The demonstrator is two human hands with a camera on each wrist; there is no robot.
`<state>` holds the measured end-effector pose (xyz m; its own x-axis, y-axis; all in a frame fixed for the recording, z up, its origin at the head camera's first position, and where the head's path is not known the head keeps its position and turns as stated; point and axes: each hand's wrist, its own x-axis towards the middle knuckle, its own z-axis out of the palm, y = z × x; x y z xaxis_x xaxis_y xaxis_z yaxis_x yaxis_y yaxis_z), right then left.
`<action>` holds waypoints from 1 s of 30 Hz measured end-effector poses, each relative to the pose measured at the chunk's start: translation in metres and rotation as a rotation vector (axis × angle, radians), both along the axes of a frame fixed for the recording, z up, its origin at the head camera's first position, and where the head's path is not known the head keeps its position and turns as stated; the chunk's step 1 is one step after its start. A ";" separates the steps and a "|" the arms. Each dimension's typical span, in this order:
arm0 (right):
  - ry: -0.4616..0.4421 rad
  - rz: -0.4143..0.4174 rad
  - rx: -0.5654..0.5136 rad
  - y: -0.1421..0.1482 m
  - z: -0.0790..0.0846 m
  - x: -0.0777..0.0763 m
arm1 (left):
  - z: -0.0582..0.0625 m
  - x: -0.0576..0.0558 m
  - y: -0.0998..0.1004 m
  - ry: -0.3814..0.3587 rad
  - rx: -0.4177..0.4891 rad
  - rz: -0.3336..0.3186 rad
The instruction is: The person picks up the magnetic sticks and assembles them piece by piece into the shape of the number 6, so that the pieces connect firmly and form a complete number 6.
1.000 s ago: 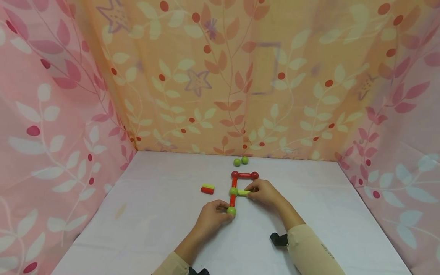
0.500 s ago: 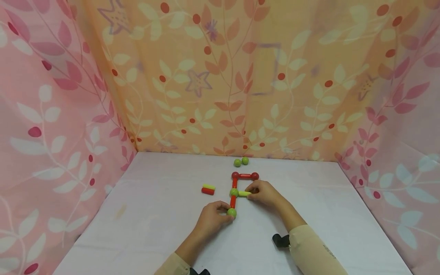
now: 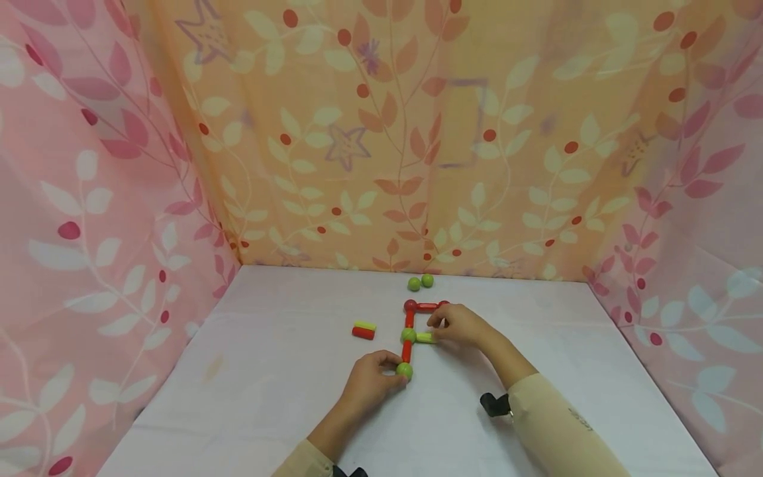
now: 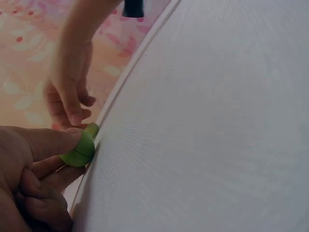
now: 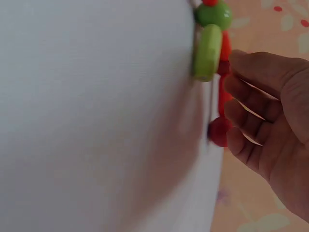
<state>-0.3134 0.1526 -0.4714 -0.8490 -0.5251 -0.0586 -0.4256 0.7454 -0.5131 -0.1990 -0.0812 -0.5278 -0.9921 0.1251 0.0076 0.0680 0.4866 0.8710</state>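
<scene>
White tabletop point(image 3: 250, 391): I see left hand point(image 3: 368, 381) pinching the nearest green ball point(image 3: 405, 371), right hand point(image 3: 466, 326) loose beside the yellow-green rod point(image 5: 208, 54).

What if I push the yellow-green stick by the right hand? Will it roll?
The yellow-green stick probably won't roll freely: its end meets a green ball, and its sides look flattish. It's likely stiff, since it juts out straight. A sideways push might turn that ball too.
</scene>
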 end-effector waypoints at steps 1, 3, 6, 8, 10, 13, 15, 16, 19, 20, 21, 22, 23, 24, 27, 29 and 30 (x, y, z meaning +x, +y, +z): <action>-0.003 0.015 0.008 -0.002 0.005 -0.003 | 0.000 0.000 0.000 0.003 -0.005 0.003; -0.006 0.049 0.017 -0.008 0.013 -0.010 | 0.000 -0.001 -0.001 0.009 -0.016 0.008; -0.014 0.095 0.006 -0.017 0.023 -0.020 | 0.000 -0.001 -0.001 0.011 -0.021 0.012; -0.011 0.113 -0.007 -0.025 0.026 -0.027 | -0.001 -0.001 -0.001 0.023 -0.011 0.007; -0.021 0.123 -0.023 -0.032 0.029 -0.032 | -0.003 0.000 0.000 0.025 -0.010 0.006; -0.053 0.113 -0.029 -0.044 0.030 -0.039 | -0.005 0.003 0.001 0.023 -0.023 0.012; -0.074 0.104 -0.031 -0.052 0.030 -0.042 | -0.005 0.005 0.002 -0.001 -0.035 0.018; -0.078 0.101 -0.034 -0.056 0.029 -0.044 | -0.005 0.006 0.002 -0.007 -0.037 0.020; -0.078 0.101 -0.061 -0.068 0.027 -0.049 | -0.003 0.008 0.003 -0.010 -0.034 0.018; -0.076 0.105 -0.073 -0.073 0.025 -0.051 | -0.002 0.009 0.003 -0.006 -0.038 0.017; -0.076 0.111 -0.084 -0.077 0.024 -0.053 | -0.001 0.009 0.003 0.002 -0.044 0.017; -0.072 0.118 -0.093 -0.082 0.022 -0.056 | -0.001 0.010 0.002 0.011 -0.049 0.016; -0.071 0.129 -0.097 -0.086 0.020 -0.058 | 0.000 0.010 0.002 0.017 -0.054 0.016; -0.074 0.142 -0.099 -0.091 0.018 -0.060 | 0.001 0.010 0.002 0.025 -0.058 0.017; -0.092 0.189 -0.096 -0.103 0.010 -0.064 | 0.002 0.010 0.001 0.042 -0.059 0.016; -0.103 0.217 -0.090 -0.110 0.006 -0.066 | 0.003 0.009 0.000 0.059 -0.054 0.012; -0.110 0.229 -0.093 -0.113 0.004 -0.066 | 0.003 0.009 0.000 0.069 -0.050 0.009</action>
<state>-0.3797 0.0395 -0.4672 -0.6987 -0.7102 -0.0866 -0.5156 0.5838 -0.6272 -0.1903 -0.0815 -0.5248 -0.9906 0.1177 0.0698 0.1221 0.5300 0.8391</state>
